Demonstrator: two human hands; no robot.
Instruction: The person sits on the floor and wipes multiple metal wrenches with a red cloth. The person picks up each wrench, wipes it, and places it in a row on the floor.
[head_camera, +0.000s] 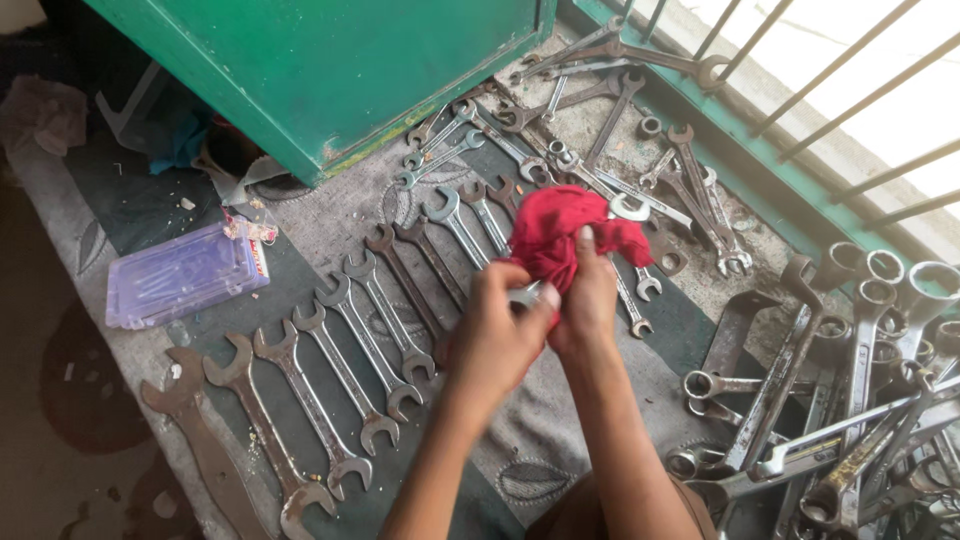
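Both my hands meet at the middle of the view over a patterned mat. My left hand (497, 325) grips a small metal wrench (524, 294), of which only a short bright part shows between the fingers. My right hand (585, 300) holds a red cloth (560, 235) bunched around that wrench. The cloth hides most of the tool. Beneath and left of my hands lies a neat row of open-ended wrenches (350, 350), ordered by size.
A heap of large wrenches and ring spanners (840, 400) lies at the right. More wrenches (600, 110) are scattered at the back by a green metal door (330, 70) and a barred railing (850, 90). A clear purple plastic case (185, 272) rests at the left.
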